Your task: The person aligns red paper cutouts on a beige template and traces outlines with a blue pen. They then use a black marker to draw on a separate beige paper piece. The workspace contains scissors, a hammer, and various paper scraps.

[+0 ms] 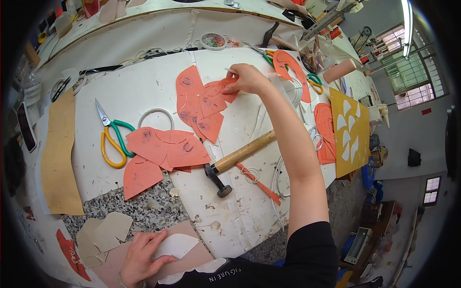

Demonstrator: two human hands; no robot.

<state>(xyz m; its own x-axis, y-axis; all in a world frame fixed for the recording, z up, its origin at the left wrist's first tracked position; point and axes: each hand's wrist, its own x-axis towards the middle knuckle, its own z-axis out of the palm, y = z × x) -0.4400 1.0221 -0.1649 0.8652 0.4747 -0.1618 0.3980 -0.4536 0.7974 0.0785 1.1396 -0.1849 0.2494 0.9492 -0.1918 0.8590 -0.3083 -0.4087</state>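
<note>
Coral pieces [185, 89] lie overlapped directly under the right hand; white template [180, 245] lies on a pink sheet [204, 247] at the left hand's fingers. Between the hands: second coral stack [168, 146], with hammer [245, 156] beside it, head just touching or very near. Scissors [113, 134] left of that stack; yellow board [348, 134] right of the right forearm.

Right hand [245, 79]: arm reaching far forward, fingers bent, thumb on a coral edge; cannot tell whether it is gripped. Left hand [144, 257]: spread, unclenched, resting on sheet and template.

Right forearm hides hammer's handle end. Slim white item [231, 71] at right fingertips: kind unclear.
</note>
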